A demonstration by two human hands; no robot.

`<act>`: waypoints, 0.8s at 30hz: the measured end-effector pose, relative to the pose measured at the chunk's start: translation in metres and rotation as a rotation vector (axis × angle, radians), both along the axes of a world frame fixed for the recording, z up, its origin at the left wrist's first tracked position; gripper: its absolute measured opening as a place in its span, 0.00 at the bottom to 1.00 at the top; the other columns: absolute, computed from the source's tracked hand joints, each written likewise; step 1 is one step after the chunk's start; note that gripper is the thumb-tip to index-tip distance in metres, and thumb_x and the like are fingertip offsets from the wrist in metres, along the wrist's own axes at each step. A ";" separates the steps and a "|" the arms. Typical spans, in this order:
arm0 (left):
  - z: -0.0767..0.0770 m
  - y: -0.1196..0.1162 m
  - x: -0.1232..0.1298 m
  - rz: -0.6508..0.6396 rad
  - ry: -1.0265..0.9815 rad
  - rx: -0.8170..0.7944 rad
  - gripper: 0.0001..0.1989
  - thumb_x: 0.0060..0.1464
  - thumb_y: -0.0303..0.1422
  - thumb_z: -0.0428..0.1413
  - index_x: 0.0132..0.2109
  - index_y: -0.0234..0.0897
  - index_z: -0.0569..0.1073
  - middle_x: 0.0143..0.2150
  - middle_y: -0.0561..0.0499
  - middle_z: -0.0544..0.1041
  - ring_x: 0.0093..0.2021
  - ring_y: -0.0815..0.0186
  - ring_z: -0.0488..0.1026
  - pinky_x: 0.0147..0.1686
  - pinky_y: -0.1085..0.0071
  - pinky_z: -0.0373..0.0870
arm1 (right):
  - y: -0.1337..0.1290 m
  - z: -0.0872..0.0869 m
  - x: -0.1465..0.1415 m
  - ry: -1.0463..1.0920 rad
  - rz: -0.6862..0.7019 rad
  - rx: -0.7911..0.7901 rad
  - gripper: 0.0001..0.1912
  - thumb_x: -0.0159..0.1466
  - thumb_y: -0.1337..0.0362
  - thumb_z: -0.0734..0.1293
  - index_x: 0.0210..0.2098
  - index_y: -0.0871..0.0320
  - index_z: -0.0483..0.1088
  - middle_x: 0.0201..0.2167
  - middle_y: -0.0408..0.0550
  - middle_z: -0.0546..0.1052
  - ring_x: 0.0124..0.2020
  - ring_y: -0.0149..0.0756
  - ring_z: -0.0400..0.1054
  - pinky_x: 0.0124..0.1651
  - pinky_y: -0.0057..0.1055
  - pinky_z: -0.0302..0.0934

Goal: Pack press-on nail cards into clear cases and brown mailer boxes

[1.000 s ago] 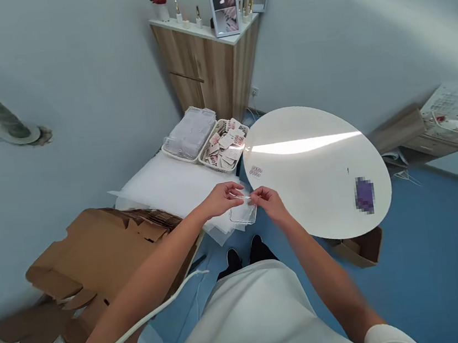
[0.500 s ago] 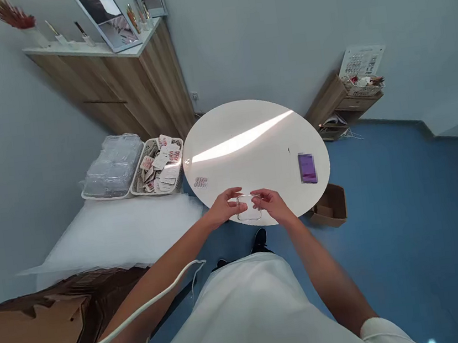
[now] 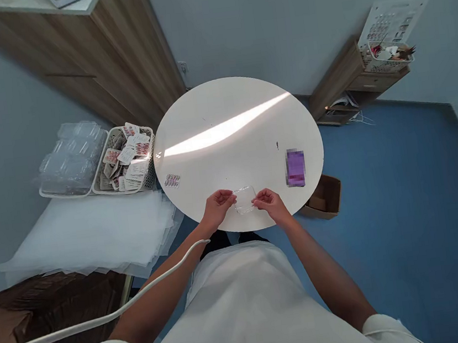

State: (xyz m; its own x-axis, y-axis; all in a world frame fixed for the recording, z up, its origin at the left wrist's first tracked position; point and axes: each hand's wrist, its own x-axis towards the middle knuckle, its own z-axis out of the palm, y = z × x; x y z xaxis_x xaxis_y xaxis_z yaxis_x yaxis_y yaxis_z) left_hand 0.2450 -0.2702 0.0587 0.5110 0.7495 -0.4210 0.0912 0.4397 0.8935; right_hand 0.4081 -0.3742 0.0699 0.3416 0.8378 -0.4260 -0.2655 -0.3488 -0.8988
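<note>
A small clear plastic case (image 3: 245,199) is held between my two hands over the near edge of the round white table (image 3: 220,103). My left hand (image 3: 218,205) pinches its left side with thumb and fingers. On the right side, my right hand (image 3: 269,202) grips the case near its edge. The case is see-through, and whether anything lies inside cannot be made out. A small patterned card (image 3: 172,180) lies at the table's left, and a purple item (image 3: 296,168), partly pixelated, lies at the right.
Left of the table stand a basket of printed cards (image 3: 127,159) and a tray of clear plastic boxes (image 3: 73,160), above white sheets (image 3: 90,230). A cardboard box (image 3: 326,197) is on the floor at right. A white cable (image 3: 105,319) crosses my left arm.
The view has tilted and come closer to the table. My hands have moved slightly apart, and the clear case is now tilted, held at its two sides.
</note>
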 end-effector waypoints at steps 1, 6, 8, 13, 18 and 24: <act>-0.002 0.002 0.002 -0.007 0.006 0.000 0.18 0.38 0.38 0.62 0.37 0.33 0.70 0.29 0.51 0.74 0.30 0.70 0.71 0.36 0.68 0.66 | -0.001 -0.002 0.002 0.011 -0.010 -0.011 0.14 0.47 0.56 0.69 0.28 0.56 0.65 0.30 0.45 0.74 0.32 0.32 0.68 0.35 0.30 0.61; -0.005 0.013 0.007 -0.087 0.034 0.012 0.18 0.38 0.39 0.62 0.36 0.32 0.71 0.28 0.50 0.74 0.29 0.69 0.71 0.36 0.67 0.66 | 0.005 -0.007 0.010 0.026 -0.048 0.000 0.15 0.48 0.55 0.69 0.31 0.55 0.66 0.37 0.46 0.74 0.34 0.32 0.69 0.36 0.31 0.62; -0.005 0.019 0.008 -0.128 0.020 -0.005 0.19 0.38 0.39 0.62 0.36 0.32 0.72 0.29 0.50 0.75 0.30 0.69 0.71 0.37 0.66 0.66 | 0.009 -0.007 0.007 0.020 -0.038 0.000 0.15 0.47 0.56 0.70 0.30 0.56 0.66 0.34 0.45 0.73 0.31 0.31 0.69 0.34 0.30 0.63; -0.008 0.031 -0.004 -0.230 -0.046 -0.123 0.23 0.44 0.41 0.58 0.47 0.36 0.68 0.37 0.47 0.76 0.37 0.68 0.71 0.42 0.65 0.65 | 0.018 -0.009 -0.013 -0.031 -0.201 -0.026 0.15 0.47 0.56 0.70 0.28 0.57 0.64 0.29 0.43 0.73 0.26 0.30 0.69 0.29 0.29 0.62; -0.019 0.029 -0.016 -0.439 -0.061 -0.184 0.23 0.42 0.38 0.60 0.46 0.34 0.68 0.34 0.47 0.76 0.36 0.67 0.72 0.41 0.66 0.65 | 0.014 -0.016 -0.029 -0.043 -0.317 -0.029 0.15 0.47 0.56 0.70 0.27 0.57 0.64 0.26 0.43 0.71 0.25 0.31 0.69 0.27 0.28 0.62; -0.021 0.023 -0.008 -0.435 -0.101 -0.246 0.24 0.43 0.38 0.60 0.47 0.33 0.67 0.34 0.46 0.77 0.36 0.66 0.73 0.43 0.63 0.65 | 0.003 -0.023 -0.032 -0.163 -0.376 -0.059 0.15 0.50 0.54 0.67 0.32 0.56 0.63 0.37 0.47 0.72 0.28 0.32 0.70 0.30 0.31 0.64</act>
